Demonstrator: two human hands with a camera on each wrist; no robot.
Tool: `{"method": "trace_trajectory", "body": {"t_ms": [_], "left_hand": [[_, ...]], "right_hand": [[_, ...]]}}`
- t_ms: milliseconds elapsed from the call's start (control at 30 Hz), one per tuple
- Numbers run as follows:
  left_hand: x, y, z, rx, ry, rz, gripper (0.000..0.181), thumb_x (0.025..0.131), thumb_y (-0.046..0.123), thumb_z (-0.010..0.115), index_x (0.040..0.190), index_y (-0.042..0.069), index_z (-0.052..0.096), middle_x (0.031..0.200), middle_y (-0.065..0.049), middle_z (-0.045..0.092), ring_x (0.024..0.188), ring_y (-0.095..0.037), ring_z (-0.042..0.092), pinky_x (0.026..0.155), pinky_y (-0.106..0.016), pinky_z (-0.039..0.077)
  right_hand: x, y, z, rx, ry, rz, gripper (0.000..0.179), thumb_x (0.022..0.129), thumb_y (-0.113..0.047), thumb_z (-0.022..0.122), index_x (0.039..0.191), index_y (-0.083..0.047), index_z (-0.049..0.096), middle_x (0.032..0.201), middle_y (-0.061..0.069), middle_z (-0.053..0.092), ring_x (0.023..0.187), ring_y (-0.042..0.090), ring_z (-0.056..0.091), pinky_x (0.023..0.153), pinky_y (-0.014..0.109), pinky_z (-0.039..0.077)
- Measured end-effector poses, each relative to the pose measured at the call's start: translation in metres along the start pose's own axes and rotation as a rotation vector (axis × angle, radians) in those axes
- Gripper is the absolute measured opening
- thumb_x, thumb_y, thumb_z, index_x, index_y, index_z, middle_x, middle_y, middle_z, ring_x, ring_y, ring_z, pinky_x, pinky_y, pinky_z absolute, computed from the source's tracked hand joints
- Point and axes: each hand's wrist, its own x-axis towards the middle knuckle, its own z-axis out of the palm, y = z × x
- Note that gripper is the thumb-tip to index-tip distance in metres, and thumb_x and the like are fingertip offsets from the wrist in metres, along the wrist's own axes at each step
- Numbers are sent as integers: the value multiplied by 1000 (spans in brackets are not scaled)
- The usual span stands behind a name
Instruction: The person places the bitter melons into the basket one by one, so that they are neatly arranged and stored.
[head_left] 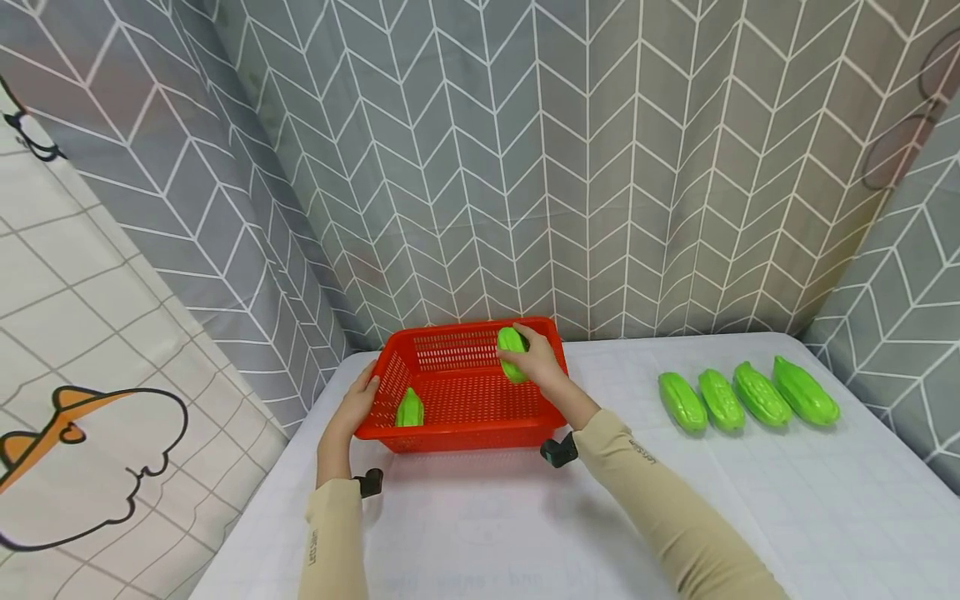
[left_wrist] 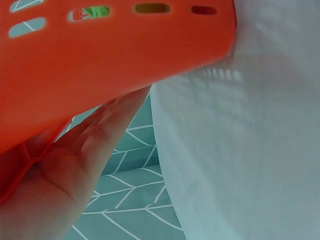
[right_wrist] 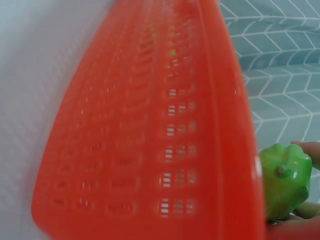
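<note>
A red plastic basket (head_left: 465,438) with slotted sides stands on the white table. My left hand (head_left: 358,404) holds its left rim; in the left wrist view that hand (left_wrist: 75,170) lies along the outside wall, part of it hidden by the basket. Over the right part of the basket, my right hand (head_left: 536,358) grips a glossy green bitter melon (head_left: 512,354). The right wrist view shows the ridged end of this bitter melon (right_wrist: 286,175) beyond the rim, fingers around it. Another bitter melon (head_left: 409,410) lies inside, at the basket's left front.
Several more green bitter melons (head_left: 722,400) lie in a row on the right side of the white table (head_left: 750,517). A grey curtain (head_left: 487,167) with white zigzag lines hangs right behind the basket and along the sides.
</note>
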Motion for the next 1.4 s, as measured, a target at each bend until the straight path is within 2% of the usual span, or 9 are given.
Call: {"method": "trace_trajectory", "body": {"t_ms": [133, 300, 567, 833, 1033, 1200, 1400], "left_hand": [[-1, -1, 1, -3, -3, 0, 51, 100, 31, 26, 148, 20, 9, 150, -17, 17, 125, -37, 35, 102, -54, 33], [-1, 0, 0, -21, -9, -1, 52, 100, 32, 26, 148, 21, 8, 149, -17, 21, 121, -36, 40, 98, -51, 38], [0, 3, -1, -1, -1, -7, 52, 100, 33, 26, 148, 22, 7, 150, -17, 18, 126, -37, 35, 102, -54, 33], [0, 3, -1, -5, -2, -4, 52, 100, 30, 26, 148, 20, 8, 150, -18, 19, 124, -37, 38, 101, -52, 35], [-1, 1, -1, -5, 0, -4, 52, 100, 30, 26, 148, 20, 8, 151, -16, 16, 128, -36, 32, 104, -54, 30], [-1, 1, -1, -8, -3, -7, 52, 100, 31, 26, 148, 21, 7, 151, -17, 17, 127, -36, 34, 103, -53, 32], [-1, 2, -1, -14, -4, -9, 52, 100, 32, 26, 148, 22, 8, 151, -16, 17, 125, -36, 36, 102, -53, 33]], "right_hand": [[0, 0, 11, -9, -9, 4, 68, 83, -21, 66, 141, -10, 33, 132, 16, 44, 111, 30, 49, 85, 38, 49], [0, -3, 22, 9, -25, -2, 68, 82, -19, 66, 141, -9, 33, 132, 17, 44, 112, 31, 49, 86, 40, 49], [1, -7, 41, -3, -62, 9, 67, 83, -20, 67, 140, -10, 34, 131, 17, 46, 111, 31, 51, 83, 38, 50], [0, -9, 59, 11, -117, 15, 66, 82, -16, 67, 139, -6, 35, 129, 19, 47, 111, 31, 52, 83, 38, 51], [1, -8, 72, 9, -145, 17, 67, 82, -16, 67, 139, -4, 35, 128, 19, 48, 109, 31, 53, 83, 36, 51], [1, -11, 81, -22, -158, 8, 66, 82, -16, 67, 138, -3, 36, 127, 19, 49, 109, 30, 53, 84, 37, 50], [1, -14, 94, -21, -179, 34, 66, 82, -16, 67, 139, -4, 35, 127, 18, 49, 108, 29, 53, 86, 37, 50]]}}
